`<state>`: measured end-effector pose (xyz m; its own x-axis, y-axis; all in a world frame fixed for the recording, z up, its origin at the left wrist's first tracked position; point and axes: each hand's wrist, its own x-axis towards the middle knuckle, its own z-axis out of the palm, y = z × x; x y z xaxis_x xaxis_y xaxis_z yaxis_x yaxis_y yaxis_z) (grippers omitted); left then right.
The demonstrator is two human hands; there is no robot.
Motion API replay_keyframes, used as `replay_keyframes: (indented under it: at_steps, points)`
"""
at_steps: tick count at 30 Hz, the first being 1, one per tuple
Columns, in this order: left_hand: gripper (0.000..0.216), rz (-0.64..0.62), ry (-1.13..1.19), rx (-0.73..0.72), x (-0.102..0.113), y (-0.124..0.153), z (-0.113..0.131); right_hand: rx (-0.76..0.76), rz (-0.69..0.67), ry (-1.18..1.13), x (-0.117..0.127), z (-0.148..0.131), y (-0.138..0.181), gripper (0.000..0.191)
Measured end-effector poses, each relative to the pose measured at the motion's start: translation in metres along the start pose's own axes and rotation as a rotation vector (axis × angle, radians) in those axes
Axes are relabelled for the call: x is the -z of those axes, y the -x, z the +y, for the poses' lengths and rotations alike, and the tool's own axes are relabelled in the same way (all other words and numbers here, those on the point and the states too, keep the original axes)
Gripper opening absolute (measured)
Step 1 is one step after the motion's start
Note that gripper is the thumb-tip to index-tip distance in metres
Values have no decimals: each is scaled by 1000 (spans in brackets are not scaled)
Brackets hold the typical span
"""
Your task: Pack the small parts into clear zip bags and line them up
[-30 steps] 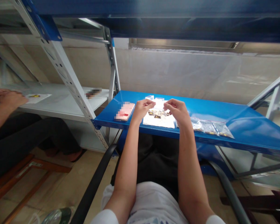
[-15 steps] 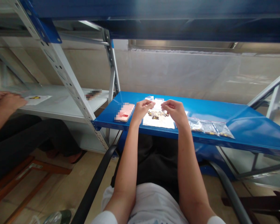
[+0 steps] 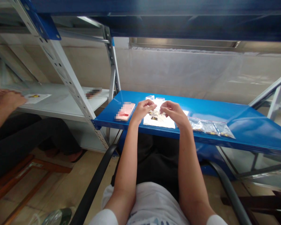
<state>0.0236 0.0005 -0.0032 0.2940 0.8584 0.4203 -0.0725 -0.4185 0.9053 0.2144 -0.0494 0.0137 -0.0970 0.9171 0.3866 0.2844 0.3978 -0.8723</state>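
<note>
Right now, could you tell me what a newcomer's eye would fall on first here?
The bright blue shelf across the middle, with the left hand and right hand close together over a white sheet that bears small dark parts. Right of them lies a row of clear bags; left of them a phone. At the far left, a co-worker's hand rests on a white shelf.

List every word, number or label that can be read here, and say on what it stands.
No text can be read.
Phone: blurred out.
Dark thing on the white shelf: blurred out.
Sheet on the white shelf: a yellow mark, too small to read.
Bags on the blue shelf: no legible print.
</note>
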Motion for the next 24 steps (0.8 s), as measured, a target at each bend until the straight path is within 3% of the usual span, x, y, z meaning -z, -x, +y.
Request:
replay_keyframes:
  at_steps: [6, 14, 20, 24]
  points:
    - [27, -82, -8, -19, 0, -1, 0, 46, 21, -17, -2, 4, -3, 22]
    - [31, -83, -44, -55, -1, -2, -1, 54, 75, -13, -2, -3, 0, 22]
    - [26, -57, -90, -92, -1, -3, -2, 29, -39, -18, -2, -2, 0, 36]
    - [26, -72, -43, -83, 0, -3, -3, 52, -26, -21, -1, -1, -1, 41]
